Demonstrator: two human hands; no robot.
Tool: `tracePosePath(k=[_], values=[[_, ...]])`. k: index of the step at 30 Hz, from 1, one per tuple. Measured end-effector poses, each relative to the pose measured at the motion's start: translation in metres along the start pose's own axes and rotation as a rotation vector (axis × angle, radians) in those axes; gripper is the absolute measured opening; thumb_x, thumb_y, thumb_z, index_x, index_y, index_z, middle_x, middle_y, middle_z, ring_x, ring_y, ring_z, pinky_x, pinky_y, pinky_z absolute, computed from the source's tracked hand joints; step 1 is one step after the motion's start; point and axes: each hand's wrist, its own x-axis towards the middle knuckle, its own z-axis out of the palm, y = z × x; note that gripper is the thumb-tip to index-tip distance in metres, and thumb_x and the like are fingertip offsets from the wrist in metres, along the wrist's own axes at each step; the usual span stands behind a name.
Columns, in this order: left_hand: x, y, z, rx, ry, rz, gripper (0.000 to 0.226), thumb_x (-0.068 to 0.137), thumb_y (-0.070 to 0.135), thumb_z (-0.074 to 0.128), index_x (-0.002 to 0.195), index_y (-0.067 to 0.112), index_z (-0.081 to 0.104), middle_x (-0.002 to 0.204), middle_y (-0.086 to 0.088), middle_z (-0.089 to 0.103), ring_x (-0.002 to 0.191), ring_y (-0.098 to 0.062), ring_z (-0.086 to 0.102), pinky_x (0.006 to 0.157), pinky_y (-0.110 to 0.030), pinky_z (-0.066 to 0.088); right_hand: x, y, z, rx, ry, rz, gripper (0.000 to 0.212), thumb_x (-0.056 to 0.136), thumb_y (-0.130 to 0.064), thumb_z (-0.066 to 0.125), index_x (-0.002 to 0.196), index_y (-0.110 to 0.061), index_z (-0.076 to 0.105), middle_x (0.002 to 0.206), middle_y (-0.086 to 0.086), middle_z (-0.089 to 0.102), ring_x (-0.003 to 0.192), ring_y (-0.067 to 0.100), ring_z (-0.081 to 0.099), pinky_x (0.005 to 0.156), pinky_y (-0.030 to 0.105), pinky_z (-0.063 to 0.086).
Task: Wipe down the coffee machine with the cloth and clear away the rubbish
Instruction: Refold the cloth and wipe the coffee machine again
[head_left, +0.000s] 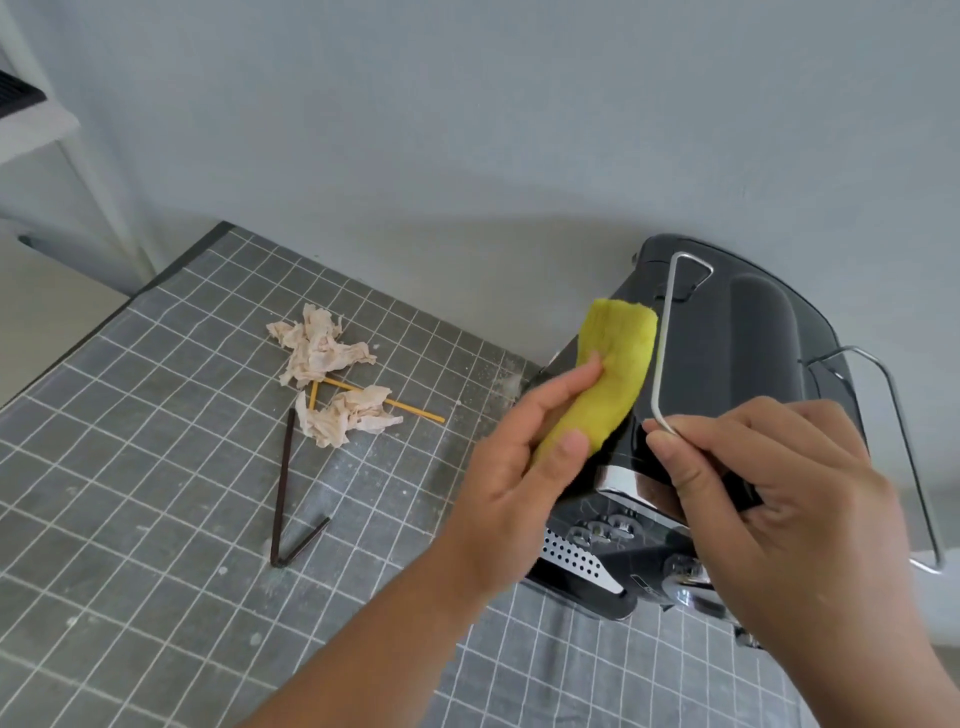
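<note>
A black coffee machine (748, 332) with chrome trim and a wire rail on top stands at the right, against the wall. My left hand (519, 467) presses a folded yellow cloth (608, 364) against the machine's upper left side. My right hand (769, 499) grips the front top edge of the machine, fingers at the wire rail. On the grey checked tablecloth (130, 467) to the left lies the rubbish: two crumpled tissues (317, 348) (345, 415), a thin yellow stick (384, 400) and a bent dark brown straw (283, 493).
A pale wall runs behind the table. A white shelf frame (78, 171) stands at the far left beyond the table's edge. Crumbs and dust speckle the cloth near the machine's left side (498, 384).
</note>
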Motion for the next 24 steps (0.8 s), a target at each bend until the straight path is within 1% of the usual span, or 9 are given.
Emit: tracePosePath(k=[2, 4, 6, 8, 11, 13, 15, 19, 24], values=[[-0.023, 0.001, 0.001, 0.029, -0.002, 0.056, 0.048, 0.098, 0.036, 0.047, 0.142, 0.016, 0.045, 0.141, -0.002, 0.053, 0.13, -0.024, 0.05, 0.105, -0.038, 0.043, 0.001, 0.001, 0.001, 0.0, -0.004, -0.012, 0.015, 0.087, -0.025, 0.064, 0.085, -0.018, 0.076, 0.067, -0.005, 0.061, 0.071, 0.024, 0.047, 0.067, 0.024, 0.039], [-0.04, 0.001, 0.003, 0.076, -0.003, 0.124, 0.048, 0.097, 0.034, 0.047, 0.141, 0.014, 0.044, 0.148, -0.003, 0.046, 0.136, -0.025, 0.043, 0.107, -0.032, 0.04, 0.001, 0.002, 0.001, 0.001, 0.004, -0.016, 0.014, 0.087, -0.024, 0.064, 0.085, -0.018, 0.076, 0.067, -0.006, 0.06, 0.072, 0.023, 0.047, 0.066, 0.025, 0.039], [-0.04, 0.001, 0.006, 0.118, -0.001, 0.149, 0.047, 0.098, 0.033, 0.046, 0.141, 0.014, 0.044, 0.152, 0.0, 0.04, 0.135, -0.022, 0.046, 0.105, -0.032, 0.042, 0.001, 0.002, 0.001, 0.004, 0.016, -0.014, 0.013, 0.087, -0.025, 0.064, 0.084, -0.019, 0.076, 0.067, -0.006, 0.06, 0.072, 0.023, 0.047, 0.065, 0.025, 0.039], [-0.025, 0.005, 0.006, 0.124, -0.018, 0.109, 0.047, 0.099, 0.036, 0.042, 0.141, 0.017, 0.045, 0.153, 0.003, 0.038, 0.127, -0.02, 0.053, 0.1, -0.033, 0.046, 0.001, 0.002, 0.001, 0.001, 0.021, -0.013, 0.013, 0.087, -0.025, 0.064, 0.084, -0.02, 0.076, 0.067, -0.006, 0.06, 0.072, 0.023, 0.047, 0.065, 0.027, 0.039], [0.016, 0.01, 0.002, 0.16, -0.105, 0.029, 0.045, 0.102, 0.03, 0.034, 0.144, 0.016, 0.041, 0.156, 0.004, 0.033, 0.142, -0.009, 0.032, 0.116, -0.034, 0.027, 0.0, 0.003, 0.002, -0.006, 0.027, -0.004, 0.014, 0.086, -0.026, 0.064, 0.084, -0.02, 0.076, 0.068, -0.007, 0.06, 0.071, 0.021, 0.046, 0.067, 0.024, 0.038], [0.049, 0.012, -0.001, 0.186, -0.127, -0.047, 0.044, 0.104, 0.028, 0.032, 0.147, 0.023, 0.036, 0.157, 0.012, 0.028, 0.142, 0.002, 0.025, 0.118, -0.026, 0.02, 0.0, 0.002, 0.002, -0.008, 0.024, 0.003, 0.014, 0.086, -0.027, 0.064, 0.085, -0.021, 0.076, 0.068, -0.009, 0.06, 0.072, 0.021, 0.046, 0.068, 0.022, 0.037], [0.082, 0.01, -0.001, 0.251, -0.14, -0.097, 0.045, 0.105, 0.032, 0.031, 0.15, 0.029, 0.031, 0.158, 0.017, 0.023, 0.142, 0.006, 0.02, 0.119, -0.025, 0.016, -0.001, 0.002, 0.001, -0.008, 0.021, 0.004, 0.015, 0.087, -0.028, 0.062, 0.085, -0.021, 0.076, 0.068, -0.01, 0.059, 0.072, 0.02, 0.046, 0.068, 0.02, 0.037], [0.125, 0.006, 0.001, 0.219, -0.201, -0.182, 0.049, 0.105, 0.038, 0.026, 0.153, 0.031, 0.02, 0.16, 0.013, 0.016, 0.145, -0.001, 0.016, 0.121, -0.036, 0.011, -0.001, 0.002, 0.002, -0.01, 0.009, 0.006, 0.018, 0.088, -0.031, 0.06, 0.086, -0.022, 0.076, 0.068, -0.01, 0.06, 0.072, 0.019, 0.046, 0.068, 0.018, 0.037], [0.111, -0.012, -0.004, 0.118, -0.182, -0.291, 0.052, 0.101, 0.053, 0.023, 0.152, 0.041, 0.013, 0.16, 0.014, 0.015, 0.145, -0.006, 0.019, 0.12, -0.039, 0.016, -0.002, 0.002, 0.002, -0.013, 0.015, 0.008, 0.02, 0.088, -0.033, 0.058, 0.085, -0.023, 0.076, 0.068, -0.011, 0.059, 0.073, 0.019, 0.046, 0.067, 0.019, 0.037]])
